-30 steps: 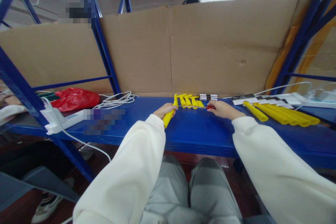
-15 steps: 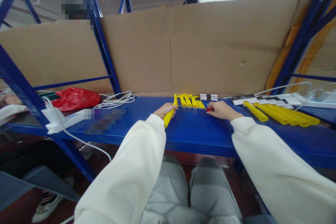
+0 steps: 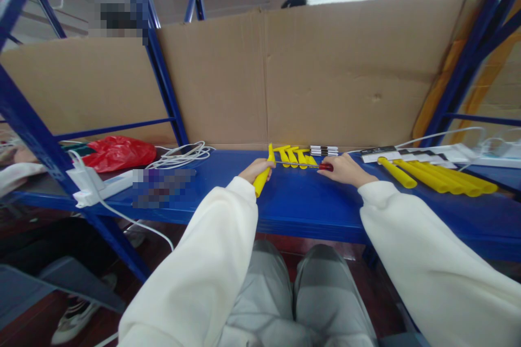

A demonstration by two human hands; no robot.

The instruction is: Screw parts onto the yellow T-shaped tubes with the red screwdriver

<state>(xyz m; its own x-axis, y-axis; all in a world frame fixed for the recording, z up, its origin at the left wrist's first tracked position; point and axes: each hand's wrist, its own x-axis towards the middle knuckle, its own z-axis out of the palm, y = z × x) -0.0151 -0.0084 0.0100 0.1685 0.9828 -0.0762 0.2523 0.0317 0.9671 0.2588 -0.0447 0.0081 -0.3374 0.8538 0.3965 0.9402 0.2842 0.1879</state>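
My left hand (image 3: 259,169) is closed around a yellow tubular handle (image 3: 262,183), which is tilted, its narrow top poking up above the fingers. In my right hand (image 3: 336,167) is a screwdriver (image 3: 325,167) with a red grip. Its long thin shaft runs left, nearly level, to the yellow handle beside my left fingers; whether the tip sits in it I cannot tell. Just behind the shaft, several small yellow angled pieces (image 3: 291,156) lie in a row on the blue shelf (image 3: 305,200). A small stack of black-and-white pieces (image 3: 324,150) lies behind my right hand.
Several yellow tubes (image 3: 443,176) with black-and-white ends lie at the right. At the left are a red plastic bag (image 3: 122,153), coiled white cable (image 3: 181,154) and a white power strip (image 3: 109,185). Cardboard (image 3: 325,70) walls the back; blue posts (image 3: 163,81) rise at the sides.
The screwdriver's red grip shows more between my right fingers, and its shaft sits at a slightly different angle. Both hands stay nearly in place; the view shifts very slightly.
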